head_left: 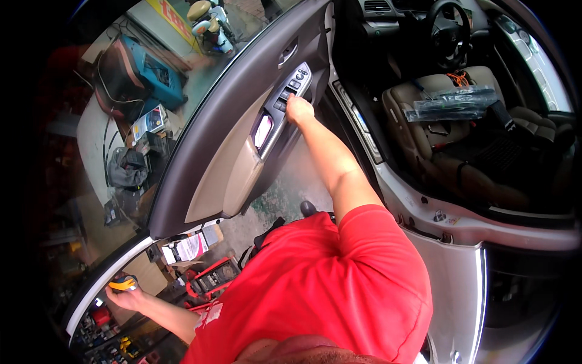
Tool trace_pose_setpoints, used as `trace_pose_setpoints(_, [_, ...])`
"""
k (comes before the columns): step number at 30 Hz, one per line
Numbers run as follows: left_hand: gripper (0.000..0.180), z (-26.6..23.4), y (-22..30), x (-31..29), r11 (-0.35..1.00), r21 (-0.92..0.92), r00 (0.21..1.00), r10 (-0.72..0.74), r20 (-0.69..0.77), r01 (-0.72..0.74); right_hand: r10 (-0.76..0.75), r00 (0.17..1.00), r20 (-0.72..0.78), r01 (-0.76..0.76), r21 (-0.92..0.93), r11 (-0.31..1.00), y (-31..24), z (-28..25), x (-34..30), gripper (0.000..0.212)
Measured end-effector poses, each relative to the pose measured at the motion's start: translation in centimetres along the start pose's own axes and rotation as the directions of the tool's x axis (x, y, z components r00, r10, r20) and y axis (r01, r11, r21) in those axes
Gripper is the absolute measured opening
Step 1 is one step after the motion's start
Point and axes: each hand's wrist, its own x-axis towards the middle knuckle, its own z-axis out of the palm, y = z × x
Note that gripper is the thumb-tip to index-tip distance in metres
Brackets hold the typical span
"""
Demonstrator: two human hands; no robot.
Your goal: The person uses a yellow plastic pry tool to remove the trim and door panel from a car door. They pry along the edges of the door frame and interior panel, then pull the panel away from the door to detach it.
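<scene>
Closed around an orange-and-dark handheld object (123, 283), the left grip (126, 297) hung near the free edge of the open car door (212, 133); the right grip (299, 110) was at the silver-framed switch panel (298, 77) on that door's inner side, though whether its fingers were apart or together could not be told. To the door's right, clear plastic wrapping (451, 104) lay on a beige seat (402, 104); left of the door stood a blue-green case (159, 76).

Looked like matt plastic on the door panel (227, 118), glossier on the switch plate (295, 82); appeared as cloth in the shirt (327, 273), shiny film on the packet (451, 103).
</scene>
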Motion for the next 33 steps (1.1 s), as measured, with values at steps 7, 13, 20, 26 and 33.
trace_pose_setpoints(7, [0.028, -1.1, 0.5, 0.5, 0.996, -0.056, 0.995, -0.06, 0.079, 0.065, 0.012, 0.999, 0.05, -0.013, 0.032, 0.999, 0.6, -0.6, -0.2, 0.038])
trace_pose_setpoints(13, [0.027, -1.1, 0.4, 0.7, 0.998, 0.05, 0.994, 0.053, -0.091, -0.049, -0.013, 1.0, 0.019, 0.01, 0.143, 0.99, 2.4, 0.4, 0.4, 0.047])
trace_pose_setpoints(20, [0.027, -1.0, 0.3, 0.4, 0.996, 0.06, 0.994, 0.064, -0.086, -0.059, -0.062, 0.998, -0.023, 0.066, 0.228, 0.971, 3.7, 1.1, 0.1, 0.062])
trace_pose_setpoints(26, [0.027, -1.1, 0.3, 0.5, 0.998, 0.045, 0.998, 0.037, -0.049, -0.035, -0.077, 0.992, 0.103, 0.077, -0.002, 0.997, 0.9, -0.8, 0.2, 0.078])
trace_pose_setpoints(33, [0.026, -0.7, 0.1, 0.3, 0.998, 0.03, 0.997, 0.053, -0.056, -0.052, -0.081, 0.987, 0.139, 0.094, -0.083, 0.992, -0.7, -1.8, 0.2, 0.066])
